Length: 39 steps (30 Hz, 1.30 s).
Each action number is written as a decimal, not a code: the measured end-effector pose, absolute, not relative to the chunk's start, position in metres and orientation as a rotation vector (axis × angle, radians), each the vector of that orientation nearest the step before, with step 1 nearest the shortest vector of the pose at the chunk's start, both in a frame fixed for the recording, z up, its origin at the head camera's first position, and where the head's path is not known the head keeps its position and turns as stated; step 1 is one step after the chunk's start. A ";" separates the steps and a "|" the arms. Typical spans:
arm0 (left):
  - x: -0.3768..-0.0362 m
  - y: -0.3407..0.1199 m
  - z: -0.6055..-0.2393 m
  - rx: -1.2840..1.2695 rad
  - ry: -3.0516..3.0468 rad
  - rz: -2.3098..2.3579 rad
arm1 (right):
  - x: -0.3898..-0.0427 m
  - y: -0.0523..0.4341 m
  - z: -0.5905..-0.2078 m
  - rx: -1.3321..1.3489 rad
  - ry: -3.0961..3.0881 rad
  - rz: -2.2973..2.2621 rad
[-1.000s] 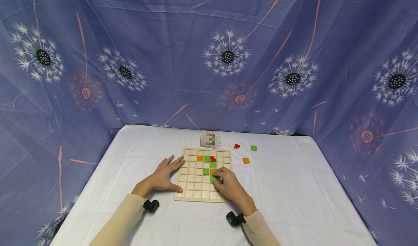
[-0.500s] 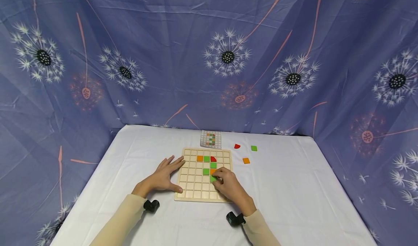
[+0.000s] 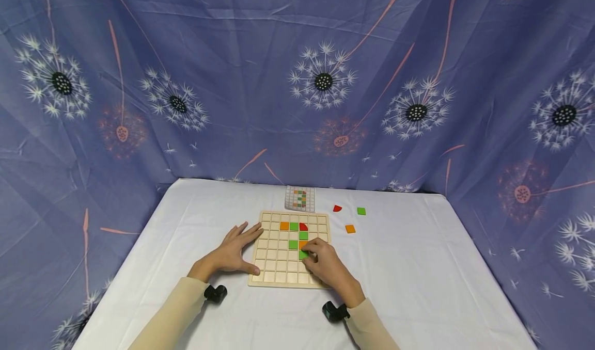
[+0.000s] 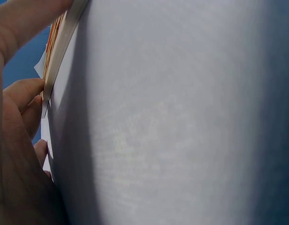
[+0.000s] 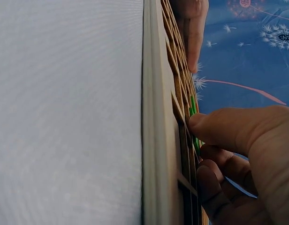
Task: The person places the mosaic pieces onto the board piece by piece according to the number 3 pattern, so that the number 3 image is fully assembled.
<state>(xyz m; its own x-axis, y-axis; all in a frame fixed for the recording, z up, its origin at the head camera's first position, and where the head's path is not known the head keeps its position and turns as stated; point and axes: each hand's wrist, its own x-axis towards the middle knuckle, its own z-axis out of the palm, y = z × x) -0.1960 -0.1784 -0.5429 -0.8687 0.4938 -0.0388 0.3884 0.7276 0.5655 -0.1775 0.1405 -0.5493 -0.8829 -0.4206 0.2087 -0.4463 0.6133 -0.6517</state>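
- Head view: a wooden grid board lies on the white table. The right hand rests on the board's right side, its fingertips curled round a green tile that sits in a cell below an orange tile.
- The left hand lies flat with fingers spread and straight, touching the board's left edge, thumb at the near corner.
- Already in cells: an orange square, green squares, a red quarter piece.
- Off the board, to its right: a loose red piece, a loose green tile and a loose orange tile. A pattern card lies just behind the board.
- Left wrist view: the left hand's fingers lie against the board's rim; the rest is white cloth.
- Right wrist view: seen edge-on, the thumb presses on the green tile in the grid, other fingers curled below it.
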 end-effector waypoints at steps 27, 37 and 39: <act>-0.195 -0.178 -0.542 0.703 2.740 0.827 | -0.191 0.161 -0.537 0.826 -2.811 0.948; -0.195 -0.180 -0.544 0.709 2.759 0.799 | -0.212 0.170 -0.539 0.632 -2.868 0.957; -0.195 -0.180 -0.544 0.715 2.763 0.797 | -0.216 0.172 -0.539 0.592 -2.876 0.940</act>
<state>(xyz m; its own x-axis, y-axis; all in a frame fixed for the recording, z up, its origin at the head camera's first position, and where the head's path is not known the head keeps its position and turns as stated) -0.1951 -0.1798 -0.5445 -0.8686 0.4941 -0.0367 0.3986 0.7409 0.5405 -0.2160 0.1718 -0.5391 -0.9245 -0.3403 0.1716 -0.3759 0.7403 -0.5573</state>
